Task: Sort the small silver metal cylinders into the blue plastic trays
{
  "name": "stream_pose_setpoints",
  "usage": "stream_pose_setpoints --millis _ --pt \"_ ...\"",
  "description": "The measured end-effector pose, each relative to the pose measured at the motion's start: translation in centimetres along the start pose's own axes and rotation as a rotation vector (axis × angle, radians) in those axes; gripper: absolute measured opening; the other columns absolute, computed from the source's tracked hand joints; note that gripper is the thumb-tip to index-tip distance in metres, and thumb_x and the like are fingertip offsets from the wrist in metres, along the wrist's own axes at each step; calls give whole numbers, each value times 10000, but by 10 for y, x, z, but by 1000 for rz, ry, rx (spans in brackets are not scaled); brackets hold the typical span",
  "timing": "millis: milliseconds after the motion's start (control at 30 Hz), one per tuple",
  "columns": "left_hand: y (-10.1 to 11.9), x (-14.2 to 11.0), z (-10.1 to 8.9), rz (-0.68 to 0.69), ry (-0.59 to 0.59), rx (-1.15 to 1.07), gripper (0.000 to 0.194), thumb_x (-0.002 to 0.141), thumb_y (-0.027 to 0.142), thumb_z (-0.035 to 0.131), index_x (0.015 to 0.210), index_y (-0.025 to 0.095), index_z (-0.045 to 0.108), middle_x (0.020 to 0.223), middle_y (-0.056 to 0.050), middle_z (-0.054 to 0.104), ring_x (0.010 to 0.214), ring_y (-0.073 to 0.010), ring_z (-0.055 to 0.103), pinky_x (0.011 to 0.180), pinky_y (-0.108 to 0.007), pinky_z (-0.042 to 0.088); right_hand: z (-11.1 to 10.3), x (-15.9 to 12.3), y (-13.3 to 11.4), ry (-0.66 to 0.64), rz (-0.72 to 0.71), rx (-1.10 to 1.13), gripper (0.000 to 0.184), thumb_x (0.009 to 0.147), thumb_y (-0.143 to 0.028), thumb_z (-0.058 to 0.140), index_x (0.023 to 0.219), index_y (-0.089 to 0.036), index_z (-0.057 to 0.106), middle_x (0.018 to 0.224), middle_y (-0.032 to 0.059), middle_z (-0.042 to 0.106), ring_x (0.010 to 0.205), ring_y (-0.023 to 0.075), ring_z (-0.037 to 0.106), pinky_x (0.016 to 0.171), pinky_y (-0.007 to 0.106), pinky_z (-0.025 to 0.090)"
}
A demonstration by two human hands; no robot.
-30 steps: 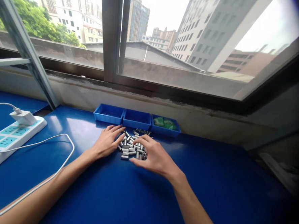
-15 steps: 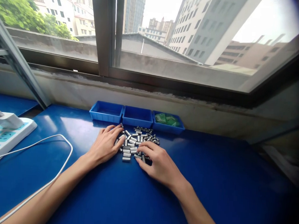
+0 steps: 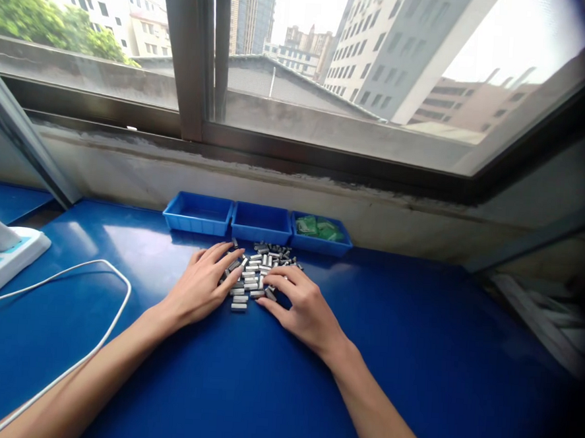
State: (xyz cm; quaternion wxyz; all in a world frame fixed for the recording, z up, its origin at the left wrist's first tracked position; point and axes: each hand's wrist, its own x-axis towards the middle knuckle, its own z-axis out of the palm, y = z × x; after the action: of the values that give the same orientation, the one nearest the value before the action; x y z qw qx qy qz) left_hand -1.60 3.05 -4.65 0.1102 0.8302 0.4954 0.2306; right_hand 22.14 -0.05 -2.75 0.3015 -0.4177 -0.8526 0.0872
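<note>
A pile of small silver metal standoffs [image 3: 252, 267] lies on the blue table, several of them side by side at its front. My left hand [image 3: 203, 283] rests at the pile's left edge, fingers spread and touching a few pieces. On the right side, my right hand [image 3: 303, 303] curves around the edge with thumb and fingers apart. Its fingertips touch some pieces, and a dark one [image 3: 271, 294] shows between thumb and forefinger. Small dark screws [image 3: 283, 250] sit at the back right of the pile. Part of the pile is hidden under both hands.
Three blue bins stand behind the pile: a left bin [image 3: 197, 225], a middle bin [image 3: 260, 234], and a right bin [image 3: 323, 245] with green packets [image 3: 320, 228]. A white power strip [image 3: 30, 246] and a white cable [image 3: 117, 324] lie at left. A window is behind.
The view has shifted slightly, so everything sits further left. The loose pieces by my right thumb now lie closer in to the pile. My left hand stays at its edge.
</note>
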Motion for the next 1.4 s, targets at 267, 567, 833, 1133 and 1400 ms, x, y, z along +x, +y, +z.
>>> stream_pose_setpoints --millis 267,567,833,1133,1400 --pt "24 2 -2 -45 -2 -343 476 1029 480 314 1442 302 469 1569 -37 367 1525 -263 144 1239 -529 194 -11 -1 1 -133 74 -41 97 901 -194 611 989 -203 652 835 32 668 724 165 624 664 275 475" --pt "9 -11 -20 220 -21 -53 599 900 520 598 1445 295 489 1619 -82 269 1515 -399 74 1176 -636 253 -14 1 -8 -151 66 -107 172 884 -167 587 1028 -202 674 937 67 719 786 189 661 713 291 497" --pt "0 -9 -11 302 27 20 642 812 597 683 1369 301 562 1533 -107 408 1474 -370 245 1160 -586 328 -11 2 -10 67 218 140 94 835 -215 654 915 -206 703 844 37 742 720 180 689 697 296 535" --pt "5 -9 -11 341 51 -65 400 888 466 652 1240 277 641 1372 -94 557 1381 -313 389 1121 -520 409 -9 10 -5 229 625 1073 224 736 -348 820 844 -178 722 769 35 751 684 177 723 624 264 539" --pt "31 -10 -9 259 148 -336 441 962 344 575 1388 247 509 1277 -108 613 1181 -242 557 1028 -424 486 -8 13 -15 100 753 1289 241 698 -342 839 856 -177 762 813 33 753 672 135 699 676 254 550"
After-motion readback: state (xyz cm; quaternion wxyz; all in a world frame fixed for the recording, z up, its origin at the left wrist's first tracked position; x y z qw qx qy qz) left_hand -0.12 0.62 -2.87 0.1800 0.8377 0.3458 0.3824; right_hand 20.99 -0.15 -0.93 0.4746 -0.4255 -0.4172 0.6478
